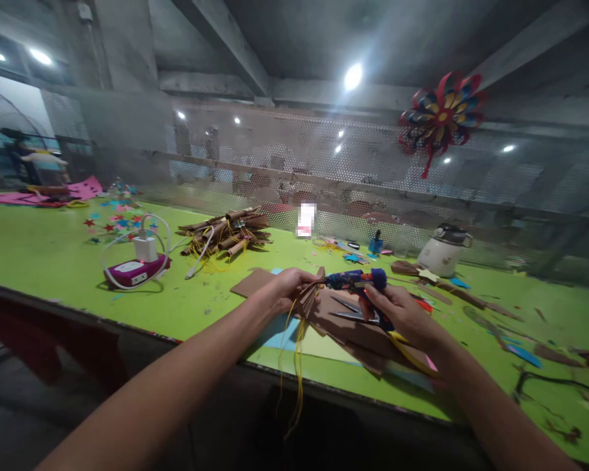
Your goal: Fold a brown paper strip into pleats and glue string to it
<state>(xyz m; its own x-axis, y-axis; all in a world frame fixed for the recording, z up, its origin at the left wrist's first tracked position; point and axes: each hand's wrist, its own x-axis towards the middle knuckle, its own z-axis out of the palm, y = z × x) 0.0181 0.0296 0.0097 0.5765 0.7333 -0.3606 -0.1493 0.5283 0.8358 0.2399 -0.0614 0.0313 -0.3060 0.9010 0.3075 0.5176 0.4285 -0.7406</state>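
My left hand (293,288) is closed on a folded piece of brown paper (308,299), from which yellow strings (298,366) hang over the table's front edge. In my right hand (397,307) is a blue glue gun (356,280), its fingers wrapped round the handle. The gun's nozzle points left and meets the top of the brown paper, or comes very close to it. Below the gun lie scissors (356,313) with their blades apart and yellow on the handles. Brown paper sheets (343,333) are spread beneath both hands, over pale blue and yellow sheets.
Rolled brown paper pieces (226,232) with yellow strings are heaped at the back left. A purple power strip (136,269) with a white charger and cable stands farther left, near colourful paper stars (120,222). A white jug (442,252) stands back right. A paper flower (442,118) hangs above.
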